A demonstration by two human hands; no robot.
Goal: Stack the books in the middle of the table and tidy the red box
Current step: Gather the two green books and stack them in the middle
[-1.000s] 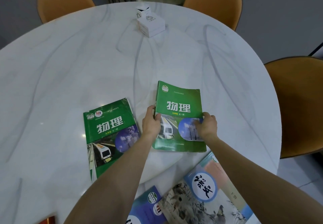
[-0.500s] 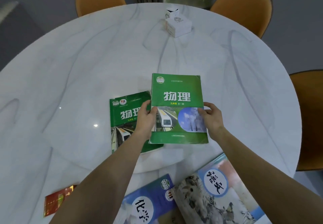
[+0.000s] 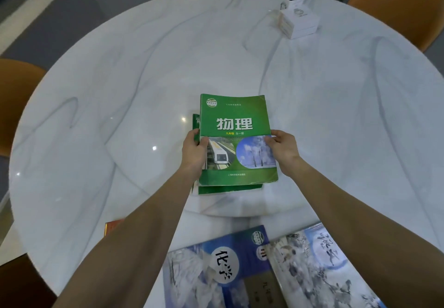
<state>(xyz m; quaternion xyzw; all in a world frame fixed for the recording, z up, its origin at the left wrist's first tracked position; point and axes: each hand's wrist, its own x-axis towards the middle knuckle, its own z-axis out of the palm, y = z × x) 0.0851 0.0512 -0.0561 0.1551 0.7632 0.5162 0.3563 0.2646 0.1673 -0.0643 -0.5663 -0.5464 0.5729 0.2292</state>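
Mid-worktop (image 3: 120, 115): top green physics book (image 3: 236, 139), clear of the second green physics book (image 3: 229, 189) a second ago, now nearly covering it, gripped at its sides by left hand (image 3: 195, 155) and right hand (image 3: 284, 150). First pair stacked, slightly skewed. Blue chemistry book (image 3: 216, 269), Chinese book (image 3: 319, 264) pending; red box (image 3: 111, 226) peeking beside left forearm, untouched.

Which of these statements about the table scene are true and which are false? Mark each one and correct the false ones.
1. Both hands hold the top green physics textbook by its side edges. True: left hand, right hand.
2. The green textbook covers a second green book. True.
3. The blue chemistry textbook is already on the stack. False: it lies at the near edge of the round white marble table.
4. The small white box sits beside the left hand. False: it is at the far side, to the right.
5. The chairs are blue. False: the chair is orange.
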